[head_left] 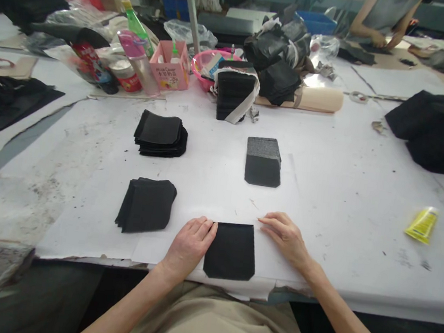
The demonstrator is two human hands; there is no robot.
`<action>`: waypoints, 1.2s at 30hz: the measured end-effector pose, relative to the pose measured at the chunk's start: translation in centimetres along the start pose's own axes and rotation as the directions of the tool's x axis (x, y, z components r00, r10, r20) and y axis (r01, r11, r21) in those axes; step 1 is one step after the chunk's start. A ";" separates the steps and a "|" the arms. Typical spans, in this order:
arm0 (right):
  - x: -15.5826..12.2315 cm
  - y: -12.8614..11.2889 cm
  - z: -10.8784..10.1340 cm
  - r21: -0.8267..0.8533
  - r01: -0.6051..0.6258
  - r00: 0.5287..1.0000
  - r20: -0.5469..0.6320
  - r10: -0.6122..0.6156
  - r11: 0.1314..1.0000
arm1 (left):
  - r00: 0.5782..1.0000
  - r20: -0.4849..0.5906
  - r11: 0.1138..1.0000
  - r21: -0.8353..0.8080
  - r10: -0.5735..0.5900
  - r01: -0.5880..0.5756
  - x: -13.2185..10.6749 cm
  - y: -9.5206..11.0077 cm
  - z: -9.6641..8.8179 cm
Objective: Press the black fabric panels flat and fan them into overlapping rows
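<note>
A black panel with two cut corners lies flat on the white table before me. My left hand is closed at its upper left corner, fingers together and tips on the edge. Just beyond the upper right corner, my right hand hovers close to the table, its fingers stretched out and nothing plainly in them. To the left sit a fanned stack of black panels and, farther back, a thicker black stack. Ahead is a small stack of grey and black pieces.
A yellow tube lies at right, near black bundles. Across the back stand a strapped black stack, a pink box, a spray bottle and a beige roll. Another person's hands work at the far right.
</note>
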State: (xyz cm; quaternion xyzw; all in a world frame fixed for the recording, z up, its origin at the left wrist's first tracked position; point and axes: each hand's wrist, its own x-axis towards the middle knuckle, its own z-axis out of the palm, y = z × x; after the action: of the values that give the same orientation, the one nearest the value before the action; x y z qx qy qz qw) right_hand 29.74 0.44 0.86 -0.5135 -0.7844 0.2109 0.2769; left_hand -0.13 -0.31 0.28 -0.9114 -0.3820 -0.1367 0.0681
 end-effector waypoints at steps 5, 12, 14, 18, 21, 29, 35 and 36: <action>0.2 -0.8 1.2 -0.170 0.082 0.996 0.039 -0.077 0.982 | 1.000 0.006 1.000 -0.016 -0.002 0.002 0.0 0.0 -0.1; -0.7 -0.9 1.1 -0.284 0.158 0.985 0.110 -0.132 0.946 | 0.999 -0.020 0.999 -0.034 -0.027 0.026 -0.5 0.1 -0.1; -0.8 -1.0 1.0 -0.281 0.148 0.986 0.114 -0.120 0.948 | 0.998 -0.047 0.998 -0.050 -0.045 0.043 -0.8 0.1 0.0; -0.6 -1.1 1.1 -0.206 0.086 0.995 0.070 -0.074 0.975 | 0.991 -0.082 0.989 -0.108 -0.109 0.100 -1.4 -0.1 0.3; -0.3 -0.9 1.2 -0.099 0.022 1.000 0.020 -0.020 0.995 | 0.981 -0.111 0.974 -0.183 -0.157 0.135 -1.7 -0.2 0.5; 1.3 -3.2 2.9 -0.189 -0.036 0.999 -0.042 0.028 0.981 | 0.968 -0.099 0.923 -0.338 -0.229 0.183 -1.9 -0.5 0.6; 2.3 -4.5 3.1 -0.284 -0.039 0.998 0.030 0.049 0.958 | 0.954 -0.080 0.902 -0.356 -0.288 0.242 -1.7 -0.4 0.3; 2.4 -4.5 3.0 -0.290 -0.037 0.998 0.043 0.052 0.956 | 0.966 -0.068 0.927 -0.304 -0.250 0.218 -1.5 -0.3 0.2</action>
State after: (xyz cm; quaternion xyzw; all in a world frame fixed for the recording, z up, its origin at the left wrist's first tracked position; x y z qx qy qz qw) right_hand 23.93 0.79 1.92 -0.5605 -0.8016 0.1132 0.1743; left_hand -1.27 -1.05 -0.39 -0.8508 -0.4593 -0.2469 -0.0651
